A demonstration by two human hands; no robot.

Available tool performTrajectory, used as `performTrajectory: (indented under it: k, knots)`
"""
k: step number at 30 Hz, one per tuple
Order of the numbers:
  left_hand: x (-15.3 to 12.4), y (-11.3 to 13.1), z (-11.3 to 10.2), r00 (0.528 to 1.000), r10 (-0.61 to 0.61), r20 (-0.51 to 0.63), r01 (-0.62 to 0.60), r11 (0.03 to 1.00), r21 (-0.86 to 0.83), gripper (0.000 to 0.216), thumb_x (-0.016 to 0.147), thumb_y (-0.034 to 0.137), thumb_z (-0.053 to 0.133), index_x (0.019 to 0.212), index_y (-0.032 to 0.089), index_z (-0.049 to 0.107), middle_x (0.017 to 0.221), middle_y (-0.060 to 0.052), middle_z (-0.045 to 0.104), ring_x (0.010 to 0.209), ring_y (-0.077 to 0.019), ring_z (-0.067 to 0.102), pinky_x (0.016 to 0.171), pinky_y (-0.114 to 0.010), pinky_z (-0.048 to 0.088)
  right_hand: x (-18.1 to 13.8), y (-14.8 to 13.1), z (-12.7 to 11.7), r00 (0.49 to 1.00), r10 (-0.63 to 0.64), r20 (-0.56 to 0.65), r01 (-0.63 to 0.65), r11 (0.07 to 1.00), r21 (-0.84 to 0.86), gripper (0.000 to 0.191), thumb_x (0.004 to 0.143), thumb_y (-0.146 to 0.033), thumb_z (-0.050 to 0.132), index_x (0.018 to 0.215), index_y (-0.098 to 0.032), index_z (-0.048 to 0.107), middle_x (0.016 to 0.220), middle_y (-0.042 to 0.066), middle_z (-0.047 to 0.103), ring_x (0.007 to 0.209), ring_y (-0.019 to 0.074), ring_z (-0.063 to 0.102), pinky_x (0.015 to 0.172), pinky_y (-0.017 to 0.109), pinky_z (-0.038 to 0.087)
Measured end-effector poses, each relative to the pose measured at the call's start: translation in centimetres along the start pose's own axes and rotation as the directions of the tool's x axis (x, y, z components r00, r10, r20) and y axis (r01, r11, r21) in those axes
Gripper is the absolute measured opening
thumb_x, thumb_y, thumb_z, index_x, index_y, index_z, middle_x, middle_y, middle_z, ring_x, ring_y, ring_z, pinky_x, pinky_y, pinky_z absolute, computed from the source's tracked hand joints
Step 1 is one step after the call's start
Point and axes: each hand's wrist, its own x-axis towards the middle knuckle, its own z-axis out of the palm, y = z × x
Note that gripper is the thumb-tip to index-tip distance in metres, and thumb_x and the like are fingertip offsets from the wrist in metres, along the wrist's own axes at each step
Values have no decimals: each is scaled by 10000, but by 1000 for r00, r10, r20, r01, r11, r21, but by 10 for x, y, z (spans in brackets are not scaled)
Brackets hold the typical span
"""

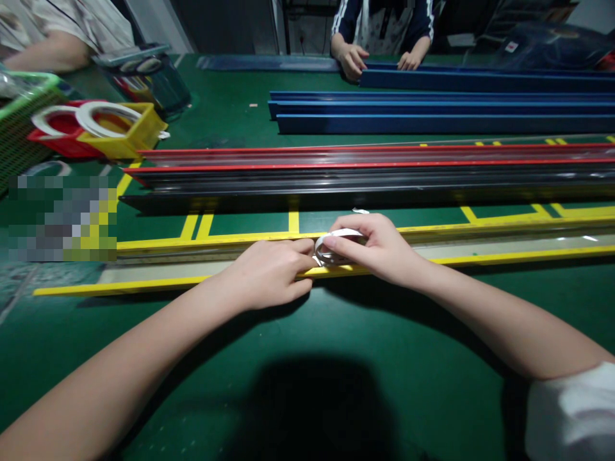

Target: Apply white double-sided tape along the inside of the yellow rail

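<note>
From the head camera, the right hand [379,246] is curling its fingers around a small roll of white tape [331,246], gripping it just above the long yellow-edged strip [480,250] that is lying across the green table [307,358], while the left hand [271,272] is pressing down on the strip right beside the roll, fingers folded and thumb tip meeting the tape's edge; whether it is actually pinching a loose end I cannot tell. Doing this well probably means keeping the roll low and square to the strip, so the tape is running straight along the pale middle band, with the left fingers holding the laid part flat and staying close to the roll. Beyond the strip, red and black rails [375,169] and blue rails [442,105] are lying parallel, and another person's hands [353,61] are working at the far edge. The tape's free end is hiding under the fingers, the strip is running out of view on the right, and a patch at left is blurred out.
</note>
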Motion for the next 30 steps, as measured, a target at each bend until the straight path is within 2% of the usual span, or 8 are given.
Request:
performTrajectory:
  k: [18,25,30]
  knots:
    - [0,-3,1,999,39,23,-39,999,-6,280,912,337,440,1053,246,663,1211,-25,623,975,-197,646,701,-277,466,0,-2,0,998,2,63,9,986,-167,295,892,-378,555,773,-138,679,693,3,627,648,112,524,598,239,309]
    - [0,-2,0,998,40,38,-39,999,-34,270,904,313,444,1027,239,673,1194,-19,637,937,-185,653,686,-267,461,-1,3,-3,993,-72,92,78,995,-67,263,917,-219,434,785,-131,644,704,-2,603,652,105,514,619,231,329]
    - [-1,-3,0,999,46,29,-44,998,-53,286,895,301,457,1086,261,665,1234,-7,626,963,-187,650,697,-265,464,-1,2,-1,997,-49,59,53,997,-61,261,925,-248,458,800,-132,655,708,-4,604,641,98,503,593,223,328]
